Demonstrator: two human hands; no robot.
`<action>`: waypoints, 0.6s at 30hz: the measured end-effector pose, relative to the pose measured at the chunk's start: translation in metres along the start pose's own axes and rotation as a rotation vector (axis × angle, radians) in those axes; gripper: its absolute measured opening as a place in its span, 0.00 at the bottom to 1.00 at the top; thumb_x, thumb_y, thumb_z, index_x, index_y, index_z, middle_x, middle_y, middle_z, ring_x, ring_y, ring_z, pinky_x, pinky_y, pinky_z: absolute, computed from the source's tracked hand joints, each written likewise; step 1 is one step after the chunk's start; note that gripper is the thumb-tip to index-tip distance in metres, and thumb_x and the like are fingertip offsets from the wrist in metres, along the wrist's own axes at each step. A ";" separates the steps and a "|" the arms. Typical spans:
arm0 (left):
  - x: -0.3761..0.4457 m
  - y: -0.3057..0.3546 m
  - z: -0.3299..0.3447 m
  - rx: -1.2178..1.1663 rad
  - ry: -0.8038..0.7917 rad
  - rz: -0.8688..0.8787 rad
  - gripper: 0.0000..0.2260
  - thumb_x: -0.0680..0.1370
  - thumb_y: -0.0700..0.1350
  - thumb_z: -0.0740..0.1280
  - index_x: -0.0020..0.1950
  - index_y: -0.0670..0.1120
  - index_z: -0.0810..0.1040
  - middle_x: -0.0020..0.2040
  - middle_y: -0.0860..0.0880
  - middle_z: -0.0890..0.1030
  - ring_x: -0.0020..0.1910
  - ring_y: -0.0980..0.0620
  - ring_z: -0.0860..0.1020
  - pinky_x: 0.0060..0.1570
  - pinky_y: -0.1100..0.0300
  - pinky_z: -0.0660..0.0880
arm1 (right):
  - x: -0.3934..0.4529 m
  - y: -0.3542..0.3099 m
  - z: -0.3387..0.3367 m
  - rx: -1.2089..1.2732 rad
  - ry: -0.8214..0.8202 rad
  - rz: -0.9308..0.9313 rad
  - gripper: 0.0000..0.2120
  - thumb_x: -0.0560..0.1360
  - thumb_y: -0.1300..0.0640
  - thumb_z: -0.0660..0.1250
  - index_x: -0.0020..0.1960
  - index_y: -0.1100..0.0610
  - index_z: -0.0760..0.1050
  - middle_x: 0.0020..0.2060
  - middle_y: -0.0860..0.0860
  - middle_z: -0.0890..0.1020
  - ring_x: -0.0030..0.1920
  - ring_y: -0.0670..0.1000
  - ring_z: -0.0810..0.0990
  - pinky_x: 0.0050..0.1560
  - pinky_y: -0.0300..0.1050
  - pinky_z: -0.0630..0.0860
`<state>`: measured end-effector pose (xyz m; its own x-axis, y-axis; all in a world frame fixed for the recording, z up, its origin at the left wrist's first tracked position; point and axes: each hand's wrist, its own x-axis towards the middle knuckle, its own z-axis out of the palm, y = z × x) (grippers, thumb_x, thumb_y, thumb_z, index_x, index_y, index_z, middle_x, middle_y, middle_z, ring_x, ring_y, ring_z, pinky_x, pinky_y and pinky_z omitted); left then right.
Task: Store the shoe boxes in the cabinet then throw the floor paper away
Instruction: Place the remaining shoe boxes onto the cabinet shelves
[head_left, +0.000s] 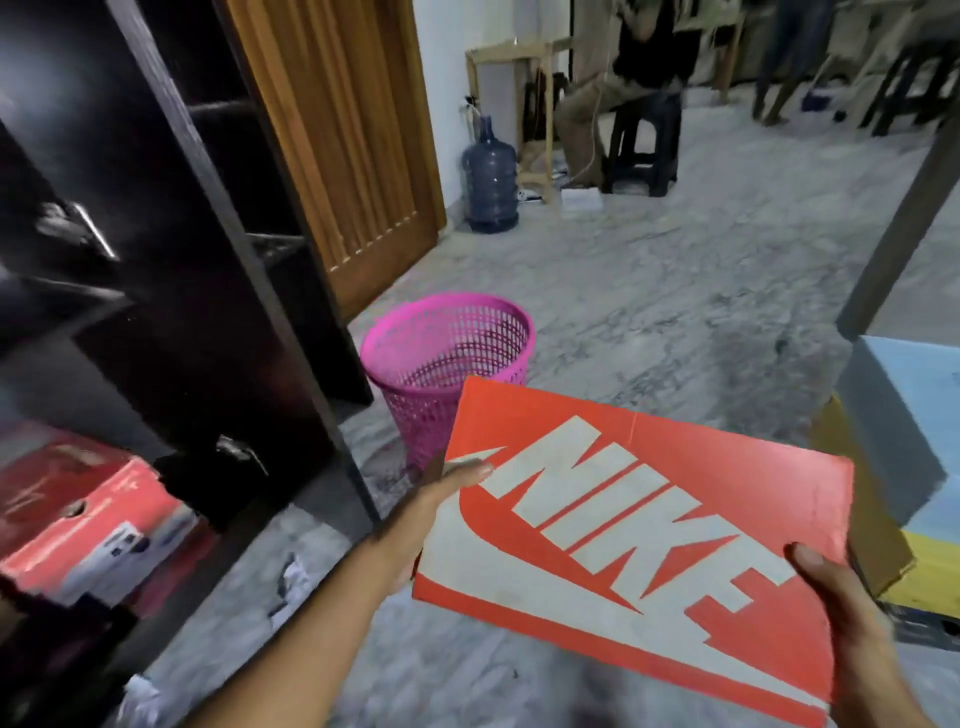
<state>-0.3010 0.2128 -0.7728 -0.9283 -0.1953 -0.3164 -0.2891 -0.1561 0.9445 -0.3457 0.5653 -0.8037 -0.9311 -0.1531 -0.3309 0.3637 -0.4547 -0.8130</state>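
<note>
I held the orange Nike shoe box (639, 545) level between both hands, left fingers (467, 475) and right fingers (810, 564) clamping its short ends, judging it light, stiff cardboard best gripped there, the dark cabinet (171, 291) left of them.

Pink basket (447, 332) near water jug (490, 176); wooden door (337, 145).

- A room in a home, with a grey marble-patterned floor (675, 291).
- A dark wooden cabinet (171, 291) stands beside a panelled wooden door (353, 156).
- A pink plastic waste basket (447, 364) and a large blue water jug (490, 176) sit on the floor.
</note>
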 end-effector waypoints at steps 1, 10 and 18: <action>-0.015 0.013 -0.007 -0.038 0.010 0.028 0.27 0.68 0.58 0.78 0.65 0.52 0.82 0.63 0.42 0.84 0.62 0.39 0.82 0.65 0.43 0.77 | -0.009 -0.012 0.021 -0.026 -0.003 -0.040 0.12 0.77 0.53 0.66 0.56 0.53 0.86 0.48 0.60 0.88 0.38 0.59 0.88 0.45 0.62 0.84; -0.158 0.097 -0.090 -0.192 0.383 0.309 0.27 0.63 0.56 0.77 0.60 0.49 0.82 0.54 0.44 0.88 0.52 0.43 0.87 0.51 0.45 0.82 | -0.075 -0.091 0.199 -0.192 -0.304 -0.184 0.29 0.84 0.67 0.53 0.33 0.56 0.86 0.24 0.40 0.83 0.29 0.38 0.83 0.27 0.28 0.74; -0.295 0.162 -0.184 -0.244 0.630 0.440 0.37 0.51 0.63 0.84 0.57 0.50 0.85 0.52 0.41 0.87 0.47 0.39 0.87 0.44 0.44 0.83 | -0.067 -0.050 0.329 -0.173 -0.794 -0.244 0.28 0.72 0.60 0.64 0.72 0.63 0.72 0.57 0.66 0.83 0.48 0.63 0.86 0.43 0.55 0.85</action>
<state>-0.0308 0.0668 -0.5431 -0.6177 -0.7861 0.0215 0.1994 -0.1301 0.9713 -0.3103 0.3095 -0.5829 -0.7023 -0.6682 0.2457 0.0887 -0.4245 -0.9011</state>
